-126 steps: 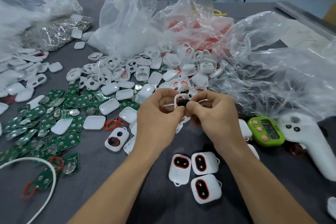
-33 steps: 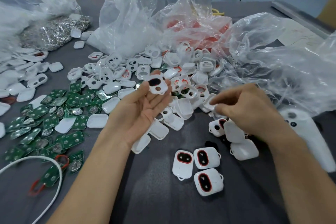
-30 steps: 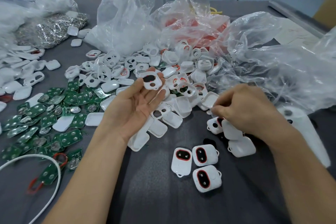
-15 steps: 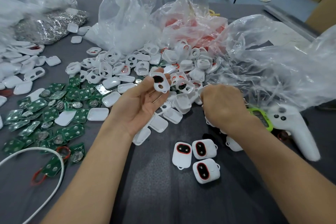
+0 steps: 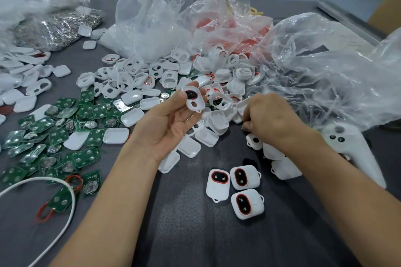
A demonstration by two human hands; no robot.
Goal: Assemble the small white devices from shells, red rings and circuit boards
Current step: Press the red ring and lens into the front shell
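My left hand (image 5: pixel 167 125) is palm up and pinches a white shell (image 5: pixel 194 99) with a black insert between thumb and fingertips. My right hand (image 5: pixel 273 119) is knuckles up at the near edge of the pile of white shells (image 5: pixel 173 71). Its fingers curl down at the table, and what they touch is hidden. Three assembled devices with red rings (image 5: pixel 244 176) lie in front of me. Green circuit boards (image 5: pixel 86 112) are spread out on the left. A loose red ring (image 5: pixel 74 181) lies among them.
Clear plastic bags stand behind the pile, one with red parts (image 5: pixel 227 26). More crumpled plastic (image 5: pixel 325 76) lies on the right. A white handheld controller (image 5: pixel 355 151) lies beside my right forearm. A white cable (image 5: pixel 65 212) curves at the lower left. Silver metal parts (image 5: pixel 54 26) sit at the far left.
Both hands held the shell together at first. My right hand let go, reached right, then drew back to the pile's near edge. My left hand keeps holding the shell up.
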